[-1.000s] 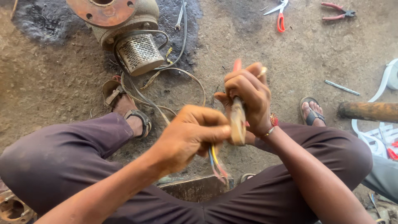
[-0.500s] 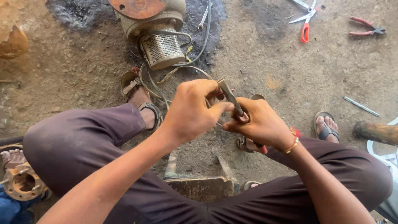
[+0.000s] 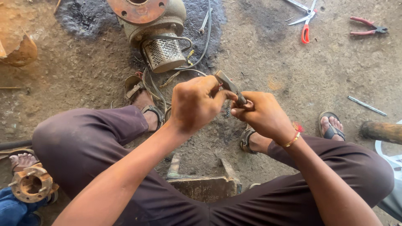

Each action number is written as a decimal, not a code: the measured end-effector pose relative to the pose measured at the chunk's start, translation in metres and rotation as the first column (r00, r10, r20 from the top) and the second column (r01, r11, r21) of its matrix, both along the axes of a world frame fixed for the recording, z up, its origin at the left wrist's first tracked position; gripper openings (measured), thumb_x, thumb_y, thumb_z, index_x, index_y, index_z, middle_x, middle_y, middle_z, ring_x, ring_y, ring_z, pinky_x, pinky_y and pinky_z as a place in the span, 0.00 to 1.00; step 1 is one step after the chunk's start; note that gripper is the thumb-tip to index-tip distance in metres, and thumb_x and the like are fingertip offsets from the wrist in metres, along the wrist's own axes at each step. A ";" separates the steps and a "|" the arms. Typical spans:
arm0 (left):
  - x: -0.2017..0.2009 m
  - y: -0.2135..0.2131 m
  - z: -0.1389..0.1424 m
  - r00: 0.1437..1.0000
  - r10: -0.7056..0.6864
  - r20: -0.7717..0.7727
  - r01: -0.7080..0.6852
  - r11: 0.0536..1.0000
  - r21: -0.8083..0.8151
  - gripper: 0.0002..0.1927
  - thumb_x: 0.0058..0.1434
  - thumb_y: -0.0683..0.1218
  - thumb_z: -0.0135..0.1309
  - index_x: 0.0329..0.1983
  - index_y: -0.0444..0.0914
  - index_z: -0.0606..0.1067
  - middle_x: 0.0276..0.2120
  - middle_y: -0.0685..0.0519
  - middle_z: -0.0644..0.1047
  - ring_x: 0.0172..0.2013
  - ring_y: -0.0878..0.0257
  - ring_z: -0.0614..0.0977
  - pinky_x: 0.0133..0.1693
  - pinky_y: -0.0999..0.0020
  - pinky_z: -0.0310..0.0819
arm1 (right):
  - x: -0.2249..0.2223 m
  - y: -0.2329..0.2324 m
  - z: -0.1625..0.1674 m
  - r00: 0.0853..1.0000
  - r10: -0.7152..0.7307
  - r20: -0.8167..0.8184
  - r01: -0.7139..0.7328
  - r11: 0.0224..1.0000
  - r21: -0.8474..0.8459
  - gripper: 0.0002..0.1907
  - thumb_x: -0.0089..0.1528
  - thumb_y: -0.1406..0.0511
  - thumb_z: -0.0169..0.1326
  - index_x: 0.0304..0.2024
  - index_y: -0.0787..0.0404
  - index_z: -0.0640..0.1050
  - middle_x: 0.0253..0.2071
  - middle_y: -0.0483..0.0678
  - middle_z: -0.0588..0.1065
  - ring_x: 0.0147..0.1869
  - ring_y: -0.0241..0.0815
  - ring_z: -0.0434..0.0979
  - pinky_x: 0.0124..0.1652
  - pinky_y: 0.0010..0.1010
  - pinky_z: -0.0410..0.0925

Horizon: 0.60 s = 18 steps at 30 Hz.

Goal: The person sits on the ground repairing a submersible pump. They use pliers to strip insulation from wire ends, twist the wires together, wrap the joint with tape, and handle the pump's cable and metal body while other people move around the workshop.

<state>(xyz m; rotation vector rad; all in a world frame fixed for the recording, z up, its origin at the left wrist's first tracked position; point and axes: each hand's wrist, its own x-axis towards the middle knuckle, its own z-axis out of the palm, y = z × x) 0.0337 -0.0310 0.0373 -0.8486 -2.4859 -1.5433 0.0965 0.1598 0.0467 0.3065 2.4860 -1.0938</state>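
Hands (image 3: 197, 104) shifted slightly right vs. 0.5 s ago; both grips clenched on pliers (image 3: 230, 88).

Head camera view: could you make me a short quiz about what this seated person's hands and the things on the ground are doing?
1. True or false: both hands grip the same dark tool.
2. Which lies at the top right of the ground? A) red-handled pliers B) a paint tin C) a broom
3. What rusty machine sits on the ground beyond the hands?

Key:
1. True: the left hand and right hand close on the dark tool.
2. A, the red-handled pliers, near the orange-handled scissors.
3. A pump motor with a trailing cable.
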 end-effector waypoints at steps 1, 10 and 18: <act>0.000 0.003 -0.001 1.000 0.011 0.014 -0.011 1.000 0.006 0.05 0.58 0.43 0.66 0.28 0.38 0.81 0.24 0.51 0.81 0.22 0.61 0.81 0.25 0.67 0.72 | 0.001 -0.001 0.000 0.999 -0.036 0.002 0.036 0.999 -0.002 0.12 0.56 0.62 0.65 0.33 0.65 0.78 0.19 0.49 0.71 0.24 0.38 0.67 0.30 0.34 0.66; -0.004 0.009 -0.008 1.000 0.006 0.016 -0.006 1.000 0.028 0.04 0.61 0.42 0.62 0.29 0.40 0.82 0.26 0.52 0.82 0.24 0.61 0.83 0.28 0.67 0.74 | 0.005 -0.013 -0.005 0.959 -0.282 -0.017 0.280 0.958 -0.057 0.11 0.52 0.64 0.68 0.31 0.65 0.82 0.21 0.44 0.74 0.27 0.29 0.69 0.30 0.29 0.65; -0.010 0.012 -0.014 1.000 0.009 0.005 -0.010 1.000 0.024 0.09 0.59 0.41 0.62 0.24 0.37 0.78 0.23 0.50 0.81 0.23 0.59 0.83 0.26 0.66 0.74 | 0.008 -0.023 -0.011 0.880 -0.469 0.074 0.470 0.838 -0.278 0.08 0.54 0.69 0.68 0.30 0.67 0.81 0.23 0.42 0.75 0.26 0.26 0.69 0.26 0.25 0.63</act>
